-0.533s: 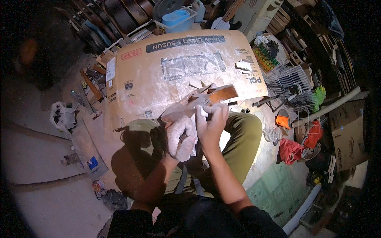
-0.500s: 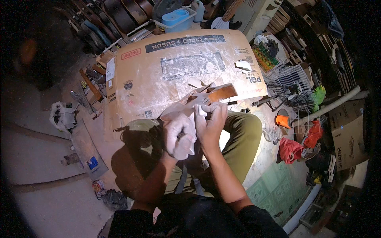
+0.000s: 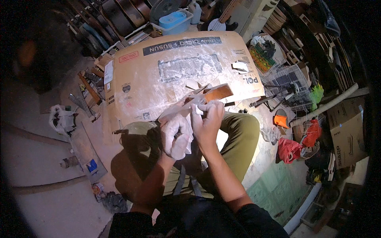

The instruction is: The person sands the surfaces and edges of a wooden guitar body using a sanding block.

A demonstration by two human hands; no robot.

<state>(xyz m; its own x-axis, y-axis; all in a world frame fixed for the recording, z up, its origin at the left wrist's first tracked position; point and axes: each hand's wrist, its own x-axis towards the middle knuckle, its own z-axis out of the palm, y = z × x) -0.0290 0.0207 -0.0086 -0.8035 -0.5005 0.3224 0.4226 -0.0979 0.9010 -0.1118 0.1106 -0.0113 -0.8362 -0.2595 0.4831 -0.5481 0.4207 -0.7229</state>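
My left hand, coated in white dust, is curled round a pale, dusty flat piece whose kind I cannot make out. Against the upper end of that piece, my right hand pinches a small white folded pad that could be paper or cloth. The two hands are close together above my lap, between my bent knees. Just beyond them a brown wooden block lies at the near side of the cardboard sheet, with grey scraps beside it. My fingers hide most of the held piece.
White dust covers much of the cardboard. A folded white scrap lies on its right side. Tools, including a wooden-handled one, lie to the left. On the right are a white wire rack, an orange object and red cloth.
The whole view has shifted slightly, so the surroundings sit a little further left. Both hands keep the same grip; the right one has moved only slightly against the pale piece.
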